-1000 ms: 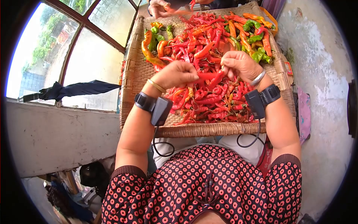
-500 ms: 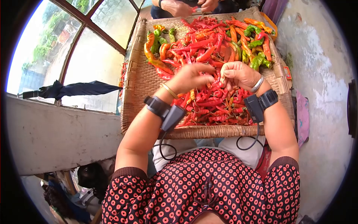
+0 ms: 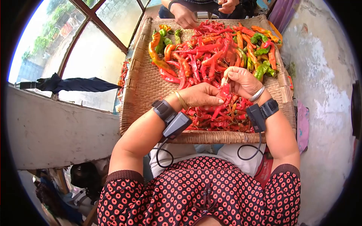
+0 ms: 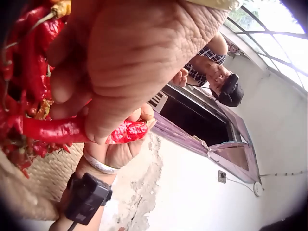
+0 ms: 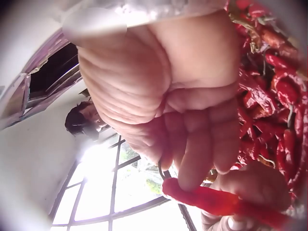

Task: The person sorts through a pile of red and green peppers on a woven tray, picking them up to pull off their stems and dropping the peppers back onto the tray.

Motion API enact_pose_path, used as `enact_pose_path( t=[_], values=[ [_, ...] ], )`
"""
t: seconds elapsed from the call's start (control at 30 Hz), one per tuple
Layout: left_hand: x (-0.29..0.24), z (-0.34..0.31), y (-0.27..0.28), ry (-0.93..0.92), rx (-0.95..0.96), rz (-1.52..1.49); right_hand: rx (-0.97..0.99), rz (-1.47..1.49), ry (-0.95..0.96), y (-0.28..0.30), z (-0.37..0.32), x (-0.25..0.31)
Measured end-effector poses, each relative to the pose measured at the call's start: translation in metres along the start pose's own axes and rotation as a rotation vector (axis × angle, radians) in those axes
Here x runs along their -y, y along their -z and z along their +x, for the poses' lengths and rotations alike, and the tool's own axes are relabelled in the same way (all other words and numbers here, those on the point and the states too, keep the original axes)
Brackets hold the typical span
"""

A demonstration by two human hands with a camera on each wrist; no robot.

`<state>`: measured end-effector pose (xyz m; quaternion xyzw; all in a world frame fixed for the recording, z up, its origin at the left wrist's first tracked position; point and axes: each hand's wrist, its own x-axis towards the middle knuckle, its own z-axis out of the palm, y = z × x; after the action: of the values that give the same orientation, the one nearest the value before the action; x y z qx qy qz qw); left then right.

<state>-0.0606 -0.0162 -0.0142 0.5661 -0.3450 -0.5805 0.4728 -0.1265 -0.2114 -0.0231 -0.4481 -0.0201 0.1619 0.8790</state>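
Note:
Between both hands is one red pepper [image 3: 226, 90], its stem end up. The left hand [image 3: 200, 95] grips its body, thumb along the front. At the stem end, the right hand [image 3: 244, 81] pinches with thumb and fingertips. From the left wrist view, the glossy pepper [image 4: 55, 131] runs under the left thumb [image 4: 98, 118] toward the right hand [image 4: 120, 155]. The right wrist view has the stem at the fingertips of the right hand [image 5: 168, 96], the pepper [image 5: 207, 198] below, the left hand [image 5: 257, 185] around it. Heaped red peppers [image 3: 203, 49] lie beneath.
A woven tray [image 3: 139, 94] carries the heap, with orange and green peppers [image 3: 160, 56] at left and more [image 3: 260, 49] at right. Another person's hands [image 3: 184, 17] are at the far edge. A folded umbrella [image 3: 83, 84] lies along the window sill; a wall stands at right.
The left hand moved out from a stretched red pepper, swept back to the right hand, and now grips a pepper there. The other person's one hand has come down to the heap's far edge.

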Motion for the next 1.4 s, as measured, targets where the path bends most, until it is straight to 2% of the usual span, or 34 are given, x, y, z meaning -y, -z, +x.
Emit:
enact_pose_path(
  t=[0.07, 0.13, 0.2, 0.23, 0.27, 0.33, 0.4, 0.43, 0.47, 0.53, 0.57, 0.63, 0.67, 0.73, 0.8, 0.93, 1.07, 1.13, 1.17, 1.23, 1.27, 1.33, 1.4],
  values=[
    [-0.003, -0.003, 0.010, 0.002, -0.028, 0.046, -0.074, 0.014, 0.009, 0.001, 0.001, 0.002],
    [-0.017, -0.009, 0.015, -0.027, -0.246, 0.107, -0.193, -0.115, -0.038, 0.007, -0.001, 0.005],
    [-0.021, -0.006, 0.027, -0.257, -0.493, -0.037, -0.243, -0.342, -0.081, 0.011, 0.000, 0.003],
    [-0.025, -0.006, 0.028, -0.374, -0.631, -0.116, -0.245, -0.342, -0.085, 0.010, -0.001, 0.002],
    [-0.030, -0.005, 0.029, -0.387, -0.719, -0.238, -0.223, -0.380, -0.146, 0.008, -0.001, 0.002],
    [-0.011, -0.001, 0.044, -0.393, -0.813, 0.125, -0.197, -0.419, -0.210, 0.003, 0.000, 0.001],
    [0.002, -0.003, 0.044, -0.397, -0.653, 0.760, -0.128, -0.519, -0.299, -0.003, 0.000, 0.000],
    [0.004, -0.004, 0.034, -0.288, -0.515, 0.840, -0.050, -0.553, -0.315, -0.004, -0.001, 0.000],
    [0.005, -0.004, 0.026, -0.281, -0.387, 0.926, -0.051, -0.551, -0.317, -0.004, -0.001, -0.001],
    [0.010, -0.003, 0.016, -0.150, -0.242, 0.997, 0.088, -0.606, -0.427, -0.006, -0.001, -0.002],
    [0.010, -0.002, 0.016, -0.150, -0.240, 0.996, 0.139, -0.684, -0.465, -0.006, -0.001, -0.001],
    [0.011, -0.001, 0.014, -0.090, -0.071, 1.129, 0.165, -0.748, -0.479, 0.001, 0.002, -0.008],
    [0.011, 0.000, 0.013, -0.092, -0.070, 1.127, 0.195, -0.813, -0.493, 0.004, 0.003, -0.010],
    [0.011, 0.000, 0.011, -0.009, 0.008, 1.266, 0.217, -0.857, -0.455, -0.003, 0.003, -0.010],
    [0.008, -0.004, 0.004, -0.032, -0.021, 1.260, 0.260, -0.938, -0.565, 0.000, 0.007, -0.015],
    [0.010, -0.005, -0.004, -0.044, -0.071, 1.293, 0.209, -1.048, -0.617, -0.012, 0.009, -0.011],
    [0.011, 0.000, -0.006, 0.048, -0.057, 1.341, 0.086, -1.072, -0.580, -0.011, 0.008, -0.010],
    [0.017, 0.003, 0.001, -0.012, -0.026, 1.257, 0.155, -1.214, -0.284, 0.003, 0.010, -0.016],
    [0.019, 0.003, 0.006, -0.013, -0.024, 1.257, 0.153, -1.213, -0.285, 0.009, 0.010, -0.016],
    [0.015, -0.005, 0.016, -0.285, -0.022, 0.959, -0.009, -1.132, -0.210, 0.010, 0.010, -0.011],
    [0.011, -0.009, 0.022, -0.285, -0.020, 0.960, -0.073, -1.020, -0.233, 0.009, 0.007, -0.005],
    [-0.013, -0.021, 0.028, 0.033, -0.044, 0.689, -0.227, -0.817, -0.263, 0.010, 0.006, 0.002],
    [-0.022, -0.028, 0.039, 0.045, -0.181, 0.419, -0.288, -0.764, -0.231, 0.014, 0.005, 0.010]
  ],
)
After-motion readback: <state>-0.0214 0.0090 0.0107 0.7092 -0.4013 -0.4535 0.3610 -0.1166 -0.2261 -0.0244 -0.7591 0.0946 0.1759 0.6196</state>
